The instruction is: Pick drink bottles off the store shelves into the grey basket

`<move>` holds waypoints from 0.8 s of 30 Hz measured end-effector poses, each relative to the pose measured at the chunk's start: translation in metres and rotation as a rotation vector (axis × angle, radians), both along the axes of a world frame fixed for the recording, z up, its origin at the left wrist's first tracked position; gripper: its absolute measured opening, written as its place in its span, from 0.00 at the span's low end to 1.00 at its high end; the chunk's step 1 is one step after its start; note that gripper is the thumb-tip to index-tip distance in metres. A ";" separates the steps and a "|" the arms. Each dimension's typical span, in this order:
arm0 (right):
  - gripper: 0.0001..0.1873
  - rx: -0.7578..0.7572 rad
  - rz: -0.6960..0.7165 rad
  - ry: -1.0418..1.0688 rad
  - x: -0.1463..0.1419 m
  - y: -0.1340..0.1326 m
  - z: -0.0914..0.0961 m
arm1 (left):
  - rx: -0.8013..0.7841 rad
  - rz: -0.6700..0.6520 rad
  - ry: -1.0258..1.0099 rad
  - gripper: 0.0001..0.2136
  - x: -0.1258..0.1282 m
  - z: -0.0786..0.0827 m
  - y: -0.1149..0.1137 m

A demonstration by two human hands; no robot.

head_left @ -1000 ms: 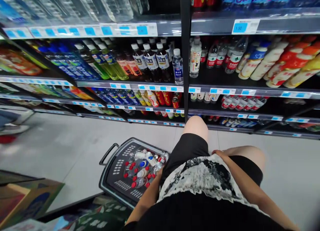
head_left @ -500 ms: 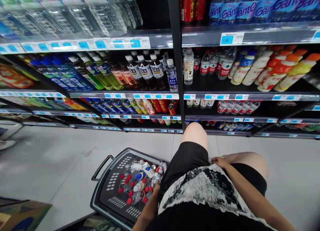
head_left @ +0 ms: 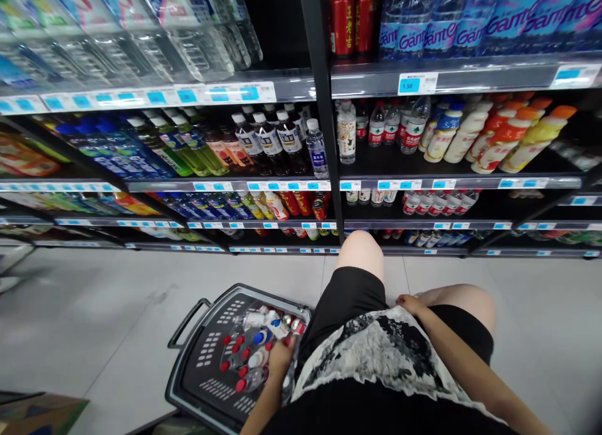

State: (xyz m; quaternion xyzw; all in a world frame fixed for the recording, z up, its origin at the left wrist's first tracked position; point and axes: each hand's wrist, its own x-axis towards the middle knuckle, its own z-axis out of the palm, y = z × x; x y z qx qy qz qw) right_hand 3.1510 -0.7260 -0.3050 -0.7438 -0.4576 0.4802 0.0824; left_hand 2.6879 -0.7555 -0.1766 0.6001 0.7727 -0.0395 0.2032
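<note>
My left hand is down inside a dark grey shopping basket, over small clear bottles with red caps. Its thumb points up at the right and its fingertips are lost among the bottles, so any grip is hidden. Beside the hand are a white-capped bottle and a blue-capped bottle. A white pack with a blue mark lies just beyond the fingers. My right hand rests by my right thigh, fingers curled together, with nothing visible in it.
Black shelving packed with drinks stands in front. Dark tea bottles and milk-drink bottles fill the middle shelf. My bent knee nearly touches the lowest shelf. A cardboard box sits on the floor at lower left.
My left hand has moved from the basket's right side further in, left over the bottles. My right hand stays by the thigh. The view has shifted slightly.
</note>
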 end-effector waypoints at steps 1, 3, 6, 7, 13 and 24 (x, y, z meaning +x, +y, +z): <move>0.03 -0.005 0.001 -0.001 -0.001 0.001 0.001 | 0.004 0.021 0.004 0.15 -0.007 0.002 0.002; 0.03 -0.013 0.000 0.000 -0.001 0.002 0.003 | 0.028 0.045 0.031 0.15 -0.018 0.019 0.011; 0.03 -0.027 0.000 0.008 -0.002 0.003 0.004 | 0.129 0.049 0.106 0.18 -0.022 0.074 0.030; 0.03 -0.032 0.002 0.011 -0.002 0.003 0.003 | 0.206 0.045 0.120 0.19 -0.019 0.097 0.037; 0.03 -0.061 0.007 0.042 0.000 0.005 0.004 | 0.720 -0.013 -0.254 0.19 0.033 0.190 0.076; 0.16 0.166 -0.226 0.264 0.008 0.004 0.023 | 0.190 0.167 -1.347 0.23 0.187 0.094 0.113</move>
